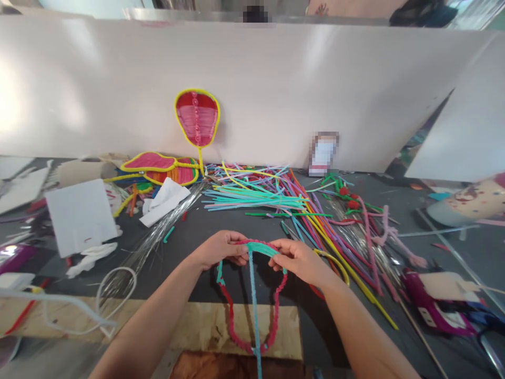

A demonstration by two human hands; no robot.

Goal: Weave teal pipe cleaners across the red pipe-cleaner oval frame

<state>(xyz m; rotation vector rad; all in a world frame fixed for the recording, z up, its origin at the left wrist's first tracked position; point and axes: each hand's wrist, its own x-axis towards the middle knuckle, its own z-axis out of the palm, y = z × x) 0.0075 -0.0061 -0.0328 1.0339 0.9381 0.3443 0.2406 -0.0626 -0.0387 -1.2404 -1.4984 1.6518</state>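
Between my hands hangs a looped frame of red pipe cleaner [275,310], with a light blue pipe cleaner [253,300] running down its middle. Turquoise pipe cleaner [258,247] covers part of the top of the loop. My left hand [224,248] pinches the top left of the frame, thumb and fingers closed. On the upper right, my right hand [295,258] pinches the turquoise strands where they meet the red edge. A short turquoise piece [220,272] is twisted round the left side below my left hand. The fingertips partly hide the top edge.
A finished yellow-edged pink fan [197,118] stands against the white board [268,68]. Loose turquoise pipe cleaners [252,197] lie behind my hands, with more colours to the right. A phone [322,153] leans on the board. Purple glue-gun-like tools [437,310], wires [161,216] and white paper [81,216] lie around.
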